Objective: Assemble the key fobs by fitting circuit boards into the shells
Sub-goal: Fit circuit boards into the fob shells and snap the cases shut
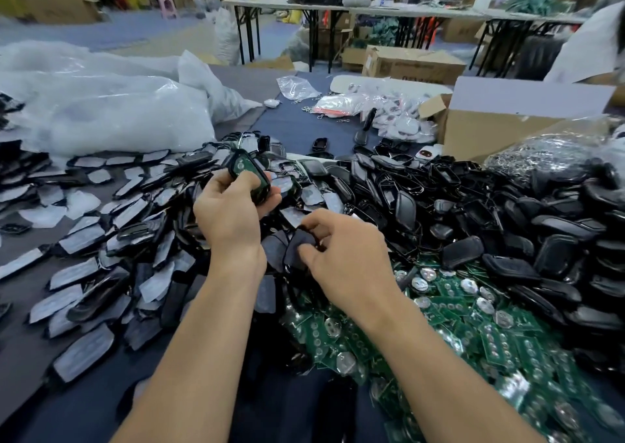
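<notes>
My left hand (233, 209) grips a black key fob shell (248, 175) with a green circuit board seated in it, held above the table's middle. Just below and to the right, my right hand (341, 256) pinches a dark shell half (299, 248) lying on the pile. A heap of green circuit boards (439, 314) with round silver contacts spreads at the lower right. Black shells (507, 219) are piled to the right. Shell halves with pale film-covered faces (111, 226) are strewn to the left.
Large clear plastic bags (111, 111) lie at the back left. An open cardboard box (500, 124) stands at the back right beside bagged white parts (389, 114). A bag of metal key rings (554, 155) sits at the far right. Folding tables and cartons fill the background.
</notes>
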`<action>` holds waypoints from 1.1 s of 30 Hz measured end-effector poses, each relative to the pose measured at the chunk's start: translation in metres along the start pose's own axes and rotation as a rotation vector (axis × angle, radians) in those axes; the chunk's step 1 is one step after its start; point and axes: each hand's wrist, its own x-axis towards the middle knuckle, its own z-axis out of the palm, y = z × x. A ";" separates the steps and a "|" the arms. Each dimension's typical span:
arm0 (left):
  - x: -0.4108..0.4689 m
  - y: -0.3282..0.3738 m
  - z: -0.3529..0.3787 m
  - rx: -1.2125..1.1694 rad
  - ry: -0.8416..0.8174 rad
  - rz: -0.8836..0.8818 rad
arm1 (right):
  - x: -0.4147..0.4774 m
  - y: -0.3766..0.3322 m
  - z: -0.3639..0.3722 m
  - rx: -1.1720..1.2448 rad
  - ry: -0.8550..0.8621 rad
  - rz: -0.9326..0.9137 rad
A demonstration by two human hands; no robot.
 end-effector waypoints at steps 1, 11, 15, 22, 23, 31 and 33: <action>-0.001 -0.001 0.001 0.021 -0.014 0.005 | -0.001 0.001 -0.003 -0.030 0.013 0.001; -0.027 -0.023 0.011 0.281 -0.302 -0.024 | -0.022 0.047 -0.050 1.031 0.020 0.415; -0.049 -0.041 0.019 0.417 -0.438 -0.021 | -0.025 0.061 -0.062 1.160 0.027 0.438; -0.060 -0.052 0.021 0.444 -0.571 -0.052 | -0.024 0.069 -0.067 1.164 0.048 0.477; -0.060 -0.052 0.021 0.452 -0.584 -0.052 | -0.024 0.069 -0.066 1.154 0.053 0.479; -0.063 -0.053 0.021 0.488 -0.706 -0.040 | -0.024 0.069 -0.063 1.043 0.141 0.444; -0.062 -0.052 0.020 0.497 -0.736 -0.011 | -0.024 0.070 -0.063 1.019 0.157 0.440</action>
